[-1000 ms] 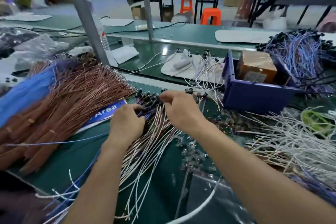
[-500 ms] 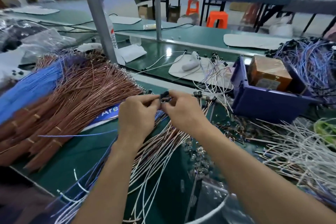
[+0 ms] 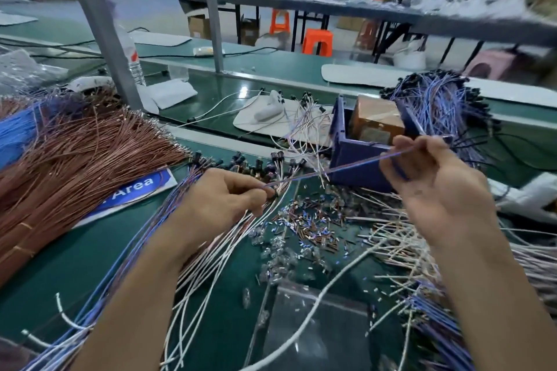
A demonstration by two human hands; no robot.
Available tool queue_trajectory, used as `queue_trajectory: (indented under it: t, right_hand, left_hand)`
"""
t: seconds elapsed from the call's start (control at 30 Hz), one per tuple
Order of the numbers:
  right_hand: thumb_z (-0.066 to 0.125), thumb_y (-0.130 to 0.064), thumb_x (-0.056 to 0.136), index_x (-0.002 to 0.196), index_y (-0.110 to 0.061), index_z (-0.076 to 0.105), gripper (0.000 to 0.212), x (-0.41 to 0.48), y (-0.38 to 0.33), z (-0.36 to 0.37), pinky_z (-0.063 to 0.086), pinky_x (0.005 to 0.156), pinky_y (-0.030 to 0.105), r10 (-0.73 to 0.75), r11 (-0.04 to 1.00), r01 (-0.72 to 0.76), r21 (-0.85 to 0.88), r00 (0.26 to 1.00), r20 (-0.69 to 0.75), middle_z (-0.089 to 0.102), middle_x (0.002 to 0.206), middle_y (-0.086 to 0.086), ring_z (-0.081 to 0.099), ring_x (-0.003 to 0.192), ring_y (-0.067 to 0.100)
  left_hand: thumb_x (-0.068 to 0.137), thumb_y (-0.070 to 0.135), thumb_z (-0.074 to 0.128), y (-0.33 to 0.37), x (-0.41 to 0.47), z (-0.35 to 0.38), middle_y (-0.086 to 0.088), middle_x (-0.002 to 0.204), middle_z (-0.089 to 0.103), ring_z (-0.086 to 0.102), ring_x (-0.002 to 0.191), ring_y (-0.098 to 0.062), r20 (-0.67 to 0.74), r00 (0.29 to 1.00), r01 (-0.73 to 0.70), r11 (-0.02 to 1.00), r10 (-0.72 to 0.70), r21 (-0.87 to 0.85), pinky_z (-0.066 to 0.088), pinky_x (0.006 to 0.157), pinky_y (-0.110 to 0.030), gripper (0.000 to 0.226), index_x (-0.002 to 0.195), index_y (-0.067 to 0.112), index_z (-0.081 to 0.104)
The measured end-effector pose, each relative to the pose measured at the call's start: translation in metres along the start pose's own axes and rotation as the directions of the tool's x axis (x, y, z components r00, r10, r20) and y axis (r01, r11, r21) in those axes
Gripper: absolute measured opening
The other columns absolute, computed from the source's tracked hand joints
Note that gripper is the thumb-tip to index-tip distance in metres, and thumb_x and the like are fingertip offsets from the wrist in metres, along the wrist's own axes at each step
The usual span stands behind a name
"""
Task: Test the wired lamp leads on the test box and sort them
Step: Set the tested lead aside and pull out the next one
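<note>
A single wired lamp lead (image 3: pixel 340 166) with blue and white wires is stretched taut between my two hands above the green bench. My left hand (image 3: pixel 224 200) pinches its dark lamp end just over a fan of loose leads (image 3: pixel 211 253). My right hand (image 3: pixel 434 187) is raised to the right, and the lead's wire end runs through its curled fingers. Behind the hands stands a blue bin (image 3: pixel 355 156) holding the brown test box (image 3: pixel 378 120). A heap of blue-wired leads (image 3: pixel 443 105) lies to the right of the bin.
A thick pile of copper-coloured wires (image 3: pixel 75 159) fills the left side, over a blue "Area" sign (image 3: pixel 135 190). Small loose terminals (image 3: pixel 301 226) are scattered on the mat. More leads (image 3: pixel 407 250) lie at right. A grey post (image 3: pixel 99 27) rises behind the copper pile.
My hands were together over the lead pile holding one lamp end. Now the right hand has drawn away up and to the right, pulling one lead out straight.
</note>
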State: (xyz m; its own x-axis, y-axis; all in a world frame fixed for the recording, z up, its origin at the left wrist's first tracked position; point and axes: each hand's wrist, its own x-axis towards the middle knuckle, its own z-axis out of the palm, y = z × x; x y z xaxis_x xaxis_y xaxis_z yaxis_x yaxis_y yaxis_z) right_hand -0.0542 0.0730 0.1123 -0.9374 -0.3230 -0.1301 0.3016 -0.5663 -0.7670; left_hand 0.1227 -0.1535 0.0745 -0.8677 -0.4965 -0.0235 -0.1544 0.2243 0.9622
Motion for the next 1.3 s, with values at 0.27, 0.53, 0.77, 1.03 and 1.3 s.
queue_trajectory:
  t: [0.27,0.53,0.77,1.03,1.3]
  right_hand:
    - [0.062,-0.015,0.097,0.082,-0.016,0.064,0.015,-0.019,-0.023,-0.070,0.036,0.043,0.020,0.016,0.949,0.013,-0.316,0.996,0.088,0.058,0.071,0.006,0.034,0.044,0.009]
    - [0.071,-0.044,0.082,0.086,-0.031,0.080,0.016,-0.028,-0.007,-0.056,0.049,0.067,0.034,0.079,0.368,0.283,-0.886,0.940,0.333,0.074,0.069,-0.003,0.065,0.065,0.010]
    - [0.075,-0.019,0.090,0.072,-0.016,0.078,0.018,-0.005,0.007,-0.072,0.032,0.046,0.024,0.021,0.523,0.156,-0.838,0.980,0.196,0.050,0.048,-0.002,0.039,0.045,0.012]
    - [0.065,-0.007,0.096,0.068,-0.010,0.077,0.030,-0.002,0.012,-0.087,0.030,0.041,0.020,0.055,0.807,0.003,-0.591,0.995,0.080,0.049,0.050,0.003,0.038,0.043,0.010]
    - [0.068,-0.008,0.094,0.070,-0.014,0.078,0.027,-0.003,0.022,-0.086,0.033,0.044,0.021,0.015,0.821,0.040,-0.570,0.996,0.092,0.054,0.051,0.006,0.042,0.045,0.013]
  left_hand:
    - [0.097,0.017,0.070,0.021,0.014,0.059,0.002,0.057,0.067,0.043,0.044,-0.005,0.115,0.979,-0.194,0.948,0.169,0.252,0.033,0.045,-0.015,0.024,0.082,0.032,0.082]
    - [0.087,0.034,0.080,0.035,0.027,0.138,0.018,0.060,0.069,0.057,0.051,0.004,0.242,0.897,-0.411,0.900,0.371,0.144,0.040,0.050,-0.009,0.011,0.082,0.043,0.081]
    - [0.081,0.007,0.085,0.013,0.032,0.156,-0.008,0.076,0.079,0.070,0.064,-0.016,0.086,0.981,-0.154,0.969,0.173,-0.191,0.054,0.059,-0.025,0.017,0.084,0.024,0.085]
    - [0.083,0.001,0.079,-0.001,0.051,0.130,-0.007,0.071,0.076,0.064,0.058,-0.012,-0.125,0.990,0.010,0.932,-0.059,-0.362,0.055,0.058,-0.021,0.023,0.075,0.023,0.083]
    - [0.070,0.015,0.083,0.004,0.040,0.164,-0.006,0.072,0.073,0.062,0.059,-0.011,0.084,0.996,0.030,0.912,0.005,-0.410,0.048,0.058,-0.018,0.014,0.083,0.020,0.084]
